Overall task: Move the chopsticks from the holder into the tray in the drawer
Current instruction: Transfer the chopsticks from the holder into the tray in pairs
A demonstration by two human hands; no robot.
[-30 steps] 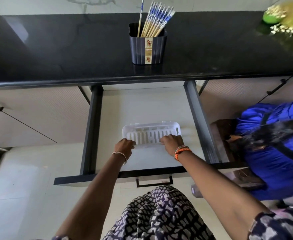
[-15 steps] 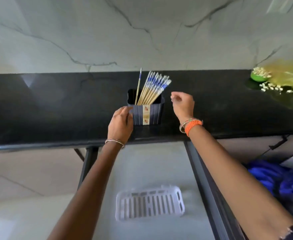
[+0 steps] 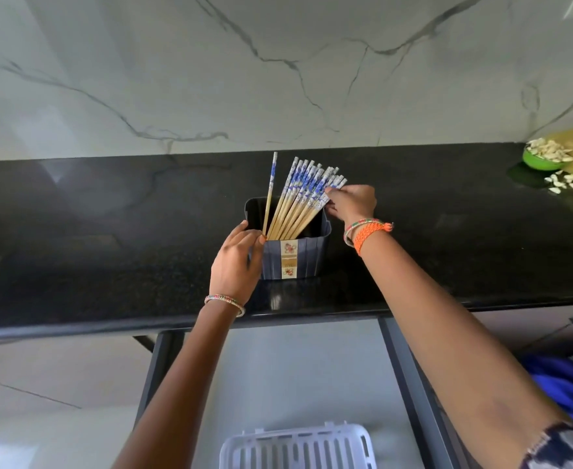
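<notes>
A dark blue holder [image 3: 309, 255] with a floral label stands on the black counter [image 3: 109, 238]. Several wooden chopsticks [image 3: 300, 198] with blue-and-white tops lean to the right in it; one [image 3: 270, 187] stands apart on the left. My left hand [image 3: 236, 262] grips the holder's left side. My right hand [image 3: 351, 203] touches the upper ends of the rightmost chopsticks with its fingertips, fingers closing around them. The white slotted tray [image 3: 295, 446] lies in the open drawer [image 3: 410, 384] below, holding nothing visible.
A green bowl [image 3: 539, 160] of pale seeds sits at the counter's far right, with loose seeds [image 3: 569, 184] beside it. A marble wall backs the counter. Blue fabric [image 3: 569, 387] lies right of the drawer.
Both hands left the tray in the drawer and rose to the counter. The left hand took hold of the holder; the right hand reached the chopstick tops.
</notes>
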